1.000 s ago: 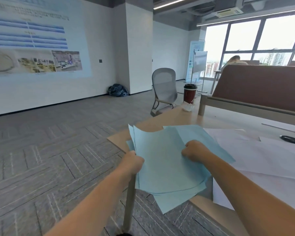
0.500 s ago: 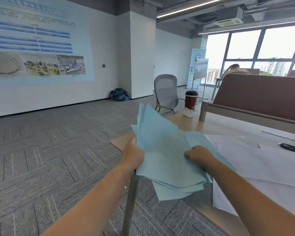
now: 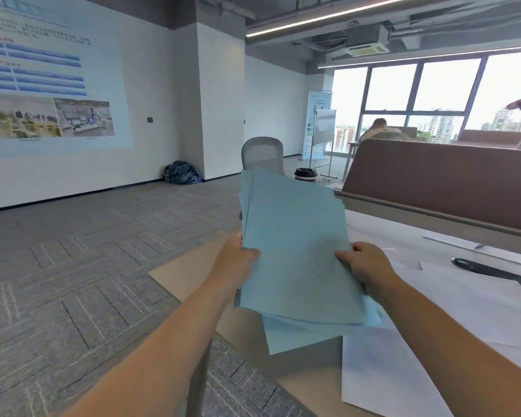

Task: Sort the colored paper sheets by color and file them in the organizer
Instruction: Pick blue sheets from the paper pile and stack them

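A stack of light blue paper sheets (image 3: 295, 251) is held up almost upright above the near corner of the table. My left hand (image 3: 238, 260) grips its left edge, thumb on the front. My right hand (image 3: 364, 266) grips the right edge the same way. The sheets are fanned slightly, with lower corners sticking out at the bottom. White sheets (image 3: 433, 326) lie on the table to the right. No organizer is in view.
The wooden table (image 3: 187, 281) has its corner just left of my hands. A brown desk divider (image 3: 439, 179) runs along its far side. A black object (image 3: 494, 272) lies at right. A coffee cup (image 3: 306, 175) and a grey chair (image 3: 262, 153) sit beyond the stack.
The blue stack went from lying flat on the table to being raised and tilted upright in both hands. The camera view has also tipped upward.
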